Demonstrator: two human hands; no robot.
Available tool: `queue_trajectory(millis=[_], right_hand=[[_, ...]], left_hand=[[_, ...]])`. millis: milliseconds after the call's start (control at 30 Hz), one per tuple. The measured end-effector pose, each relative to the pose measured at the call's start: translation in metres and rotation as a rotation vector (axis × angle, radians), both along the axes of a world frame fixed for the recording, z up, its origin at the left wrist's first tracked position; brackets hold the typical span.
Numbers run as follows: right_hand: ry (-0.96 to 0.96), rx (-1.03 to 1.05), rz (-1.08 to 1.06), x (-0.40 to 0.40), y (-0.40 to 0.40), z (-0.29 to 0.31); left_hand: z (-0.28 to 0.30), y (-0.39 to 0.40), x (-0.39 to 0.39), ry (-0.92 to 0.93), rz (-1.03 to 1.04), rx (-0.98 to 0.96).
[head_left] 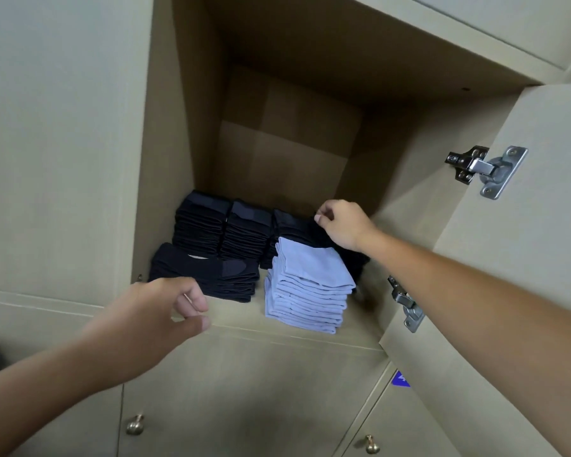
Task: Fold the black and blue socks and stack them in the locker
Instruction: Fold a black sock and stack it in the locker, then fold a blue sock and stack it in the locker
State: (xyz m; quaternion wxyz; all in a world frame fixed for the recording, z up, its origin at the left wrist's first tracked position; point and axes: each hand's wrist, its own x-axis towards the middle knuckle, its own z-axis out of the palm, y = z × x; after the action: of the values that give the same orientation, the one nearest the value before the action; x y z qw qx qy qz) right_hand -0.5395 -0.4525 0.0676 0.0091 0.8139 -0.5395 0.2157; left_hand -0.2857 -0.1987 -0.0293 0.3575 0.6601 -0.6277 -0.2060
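Inside the open locker point(238, 319), several stacks of folded black socks point(225, 232) line the back, and one more black stack point(208, 275) lies at the front left. A stack of folded light blue socks point(310, 285) stands at the front right. My right hand point(340, 225) reaches in behind the blue stack, fingers curled, pinching dark sock fabric at the back right. My left hand point(155, 315) hovers at the locker's front edge, fingers loosely curled, holding nothing.
The locker door point(508, 258) stands open on the right with two metal hinges point(485, 169). Closed doors with brass knobs point(135, 425) lie below. The upper part of the compartment is open space.
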Motion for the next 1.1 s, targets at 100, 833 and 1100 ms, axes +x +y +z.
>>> queue_trajectory(millis=[100, 833, 1100], right_hand=[[-0.028, -0.046, 0.046, 0.010, 0.028, -0.009], [0.037, -0.104, 0.607, 0.094, 0.208, -0.088], [0.091, 0.018, 0.738, 0.119, 0.221, -0.107]], left_hand=[[0.005, 0.009, 0.008, 0.018, 0.017, 0.001], [0.019, 0.051, 0.081, -0.046, 0.105, 0.081], [0.025, 0.078, 0.124, -0.126, 0.280, 0.128]])
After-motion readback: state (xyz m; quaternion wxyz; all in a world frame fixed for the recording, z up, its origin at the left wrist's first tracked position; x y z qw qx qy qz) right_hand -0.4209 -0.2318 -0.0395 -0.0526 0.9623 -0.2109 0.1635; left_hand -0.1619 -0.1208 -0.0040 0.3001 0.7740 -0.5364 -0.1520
